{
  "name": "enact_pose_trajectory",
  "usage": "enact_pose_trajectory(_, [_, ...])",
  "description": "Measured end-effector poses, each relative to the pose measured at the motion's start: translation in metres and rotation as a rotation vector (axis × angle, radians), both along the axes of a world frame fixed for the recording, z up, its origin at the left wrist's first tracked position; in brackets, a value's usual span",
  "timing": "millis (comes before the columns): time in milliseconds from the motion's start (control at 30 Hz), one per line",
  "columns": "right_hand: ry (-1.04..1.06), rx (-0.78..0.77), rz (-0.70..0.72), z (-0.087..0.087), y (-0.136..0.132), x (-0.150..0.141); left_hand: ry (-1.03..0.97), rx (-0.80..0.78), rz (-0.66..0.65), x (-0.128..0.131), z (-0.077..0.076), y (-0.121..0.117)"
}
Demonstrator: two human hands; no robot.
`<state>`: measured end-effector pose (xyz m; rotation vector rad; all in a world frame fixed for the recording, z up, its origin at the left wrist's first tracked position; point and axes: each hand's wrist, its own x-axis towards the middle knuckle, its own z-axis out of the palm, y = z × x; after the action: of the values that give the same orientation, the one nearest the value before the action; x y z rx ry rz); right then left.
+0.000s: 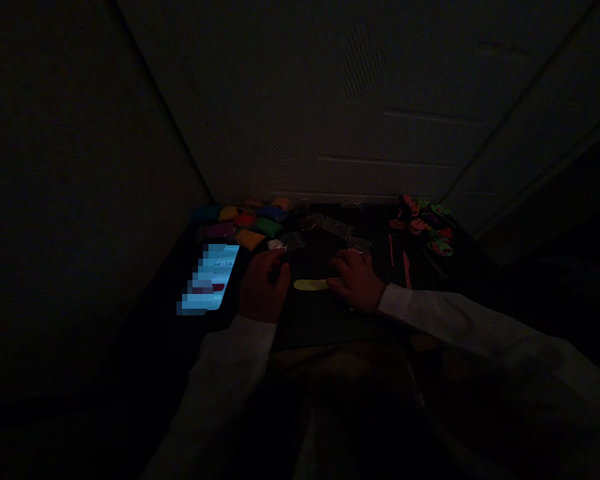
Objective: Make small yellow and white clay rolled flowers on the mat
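Right hand (357,280) over the right end of a pale yellow strip (310,285), thumb side touching or almost covering it; fingers bent; pinched or merely pressed, not clear in such dim light. Left hand (264,283) just beside the opposite end, fingers curled, thumb apart, nothing visible between them; near its fingertips, a small white lump (277,245). Strip flat between both hands, long axis running left to right, from one hand to the other; right hand clearly nearer, left separated by a narrow gap.

Underneath, a dark worktop (315,323), faintly ridged towards the near edge; left of the left hand, a lit phone (223,277); beyond, coloured packets (267,227) and clear bags (337,229); right of the right hand, a pink stick (391,250), a pink knife (407,267) and, farther back, a pink and green heap (417,225); behind everything, a pale wall (305,87) with raised hearts (363,63); otherwise, deep shadow.
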<state>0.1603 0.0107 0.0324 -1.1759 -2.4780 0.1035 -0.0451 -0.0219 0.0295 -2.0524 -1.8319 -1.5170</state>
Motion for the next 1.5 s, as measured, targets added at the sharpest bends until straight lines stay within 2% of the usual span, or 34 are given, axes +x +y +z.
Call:
enact_pose_trajectory(100, [0.051, -0.028, -0.001, 0.014, 0.006, 0.015, 0.001, 0.006, 0.013, -0.002, -0.001, -0.001])
enact_pose_trajectory(167, [0.079, -0.096, 0.082, 0.019, -0.002, 0.034, 0.006, 0.002, 0.009, -0.002, -0.001, -0.001])
enact_pose_trajectory(267, [-0.036, -0.162, 0.173, 0.013, -0.022, 0.062, 0.005, -0.003, -0.014, -0.003, -0.003, -0.003])
enact_pose_trajectory(367, [-0.066, -0.189, 0.17, 0.0, -0.037, 0.071, 0.008, 0.019, -0.024, -0.004, -0.003, -0.004])
enact_pose_trajectory(500, [-0.036, -0.179, 0.168, -0.003, -0.037, 0.048, 0.019, 0.026, -0.012, -0.006, -0.002, -0.006])
enact_pose_trajectory(633, [-0.053, -0.138, 0.25, 0.001, -0.031, 0.017, 0.02, 0.034, 0.007, -0.01, -0.002, -0.008])
enact_pose_trajectory(767, [-0.058, -0.14, 0.29, 0.001, -0.028, 0.012, 0.02, 0.041, 0.018, -0.014, -0.001, -0.009])
enact_pose_trajectory(933, [-0.009, -0.038, 0.195, 0.012, -0.016, 0.006, -0.002, 0.062, 0.042, -0.015, -0.003, -0.008])
enact_pose_trajectory(1067, [-0.064, 0.074, 0.12, 0.015, -0.007, -0.028, -0.004, 0.073, 0.035, -0.014, -0.004, -0.007])
enact_pose_trajectory(1200, [-0.139, 0.11, 0.148, 0.009, -0.007, -0.056, -0.008, 0.085, 0.048, -0.015, -0.004, -0.007])
enact_pose_trajectory(1500, [-0.246, 0.143, 0.212, 0.002, -0.022, -0.06, -0.018, 0.098, 0.039, -0.014, -0.007, -0.007])
